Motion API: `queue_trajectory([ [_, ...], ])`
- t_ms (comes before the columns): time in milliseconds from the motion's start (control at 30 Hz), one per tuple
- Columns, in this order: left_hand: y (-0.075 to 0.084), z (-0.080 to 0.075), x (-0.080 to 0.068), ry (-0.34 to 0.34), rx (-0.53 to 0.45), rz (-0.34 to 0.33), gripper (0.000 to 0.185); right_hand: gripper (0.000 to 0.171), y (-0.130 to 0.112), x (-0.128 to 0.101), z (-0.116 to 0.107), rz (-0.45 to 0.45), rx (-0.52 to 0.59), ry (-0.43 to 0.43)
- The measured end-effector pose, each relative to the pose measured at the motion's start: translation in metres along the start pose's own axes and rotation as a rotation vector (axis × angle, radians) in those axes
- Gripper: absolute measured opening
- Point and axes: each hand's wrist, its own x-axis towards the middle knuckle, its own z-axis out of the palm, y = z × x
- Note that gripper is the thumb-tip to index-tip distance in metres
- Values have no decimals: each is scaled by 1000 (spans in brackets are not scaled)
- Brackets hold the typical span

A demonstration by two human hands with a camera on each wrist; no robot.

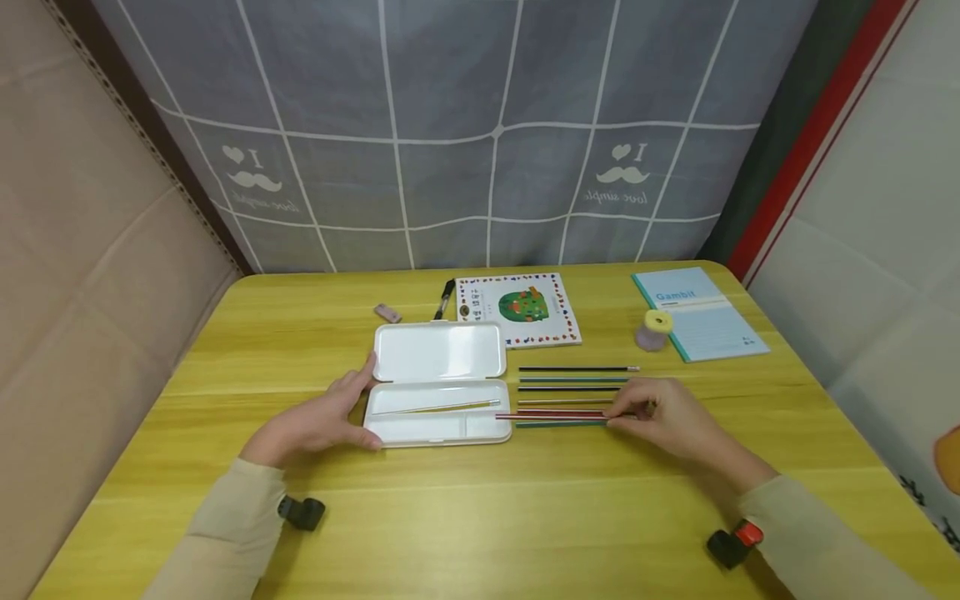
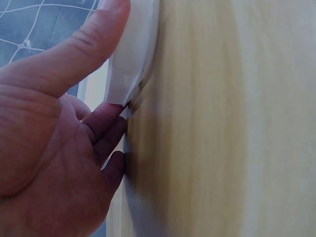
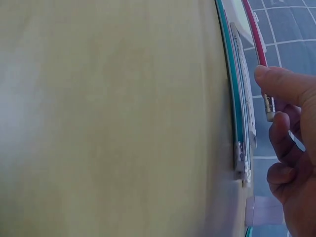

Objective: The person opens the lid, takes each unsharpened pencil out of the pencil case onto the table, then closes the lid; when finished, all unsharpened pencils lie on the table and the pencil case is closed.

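Note:
An open white pencil case [image 1: 438, 354] lies on the yellow table [image 1: 480, 517] with one pencil [image 1: 435, 407] in its lower tray. My left hand [image 1: 354, 407] grips the case's left end, thumb by the hinge and fingers curled at the front edge. In the left wrist view the left hand [image 2: 112, 74] has its thumb on the white case rim [image 2: 140, 44]. Right of the case lie several pencils in a row. My right hand [image 1: 618, 414] pinches the eraser end of the red pencil [image 1: 551, 413], whose tip reaches the case. In the right wrist view the right hand [image 3: 273, 104] pinches the red pencil [image 3: 256, 37] beside a teal pencil [image 3: 231, 84].
Behind the case lie a picture book [image 1: 519, 310], a black pen [image 1: 444, 298] and a small eraser [image 1: 387, 312]. A blue notebook [image 1: 701, 312] and a yellow-topped roll [image 1: 655, 331] sit at the back right. A grey checked curtain hangs behind the table and cardboard walls it on the left.

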Motion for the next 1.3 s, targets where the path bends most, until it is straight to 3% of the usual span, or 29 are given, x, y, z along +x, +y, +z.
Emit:
queue_trajectory([
  [433, 0, -2, 0, -5, 14, -22, 133, 22, 7, -10, -12, -2, -34, -4],
  [1300, 0, -3, 2, -19, 19, -33, 135, 28, 16, -19, -7, -17, -167, -43],
])
